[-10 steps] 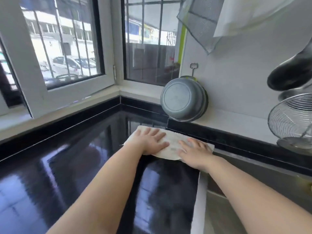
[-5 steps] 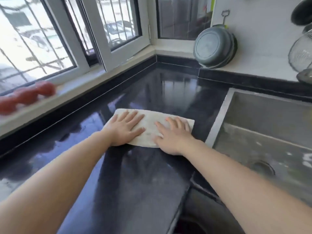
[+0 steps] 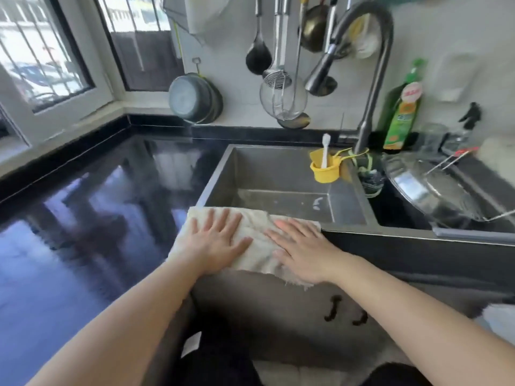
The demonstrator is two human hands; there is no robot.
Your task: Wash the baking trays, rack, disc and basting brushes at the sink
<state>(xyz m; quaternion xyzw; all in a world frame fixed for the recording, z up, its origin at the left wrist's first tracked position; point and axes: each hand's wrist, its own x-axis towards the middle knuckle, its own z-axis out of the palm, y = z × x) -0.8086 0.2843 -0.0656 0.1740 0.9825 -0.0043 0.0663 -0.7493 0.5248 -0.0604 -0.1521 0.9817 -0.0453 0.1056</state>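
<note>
Left hand: the left hand lies flat with fingers spread, pressing the cloth.
Right hand: the right hand does the same, nothing grasped.
Cloth: centre of frame, draped over the front rim of the sink, beside the black countertop.
Handling: looks soft, limp and light, likely damp; best bunched or pinched at an edge.
Trays, rack, brushes: none in sight that I can name.

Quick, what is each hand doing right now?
Left hand: open, fingers spread, pressing flat on the cloth.
Right hand: open, also flat on the cloth, at the sink's front edge.
</note>
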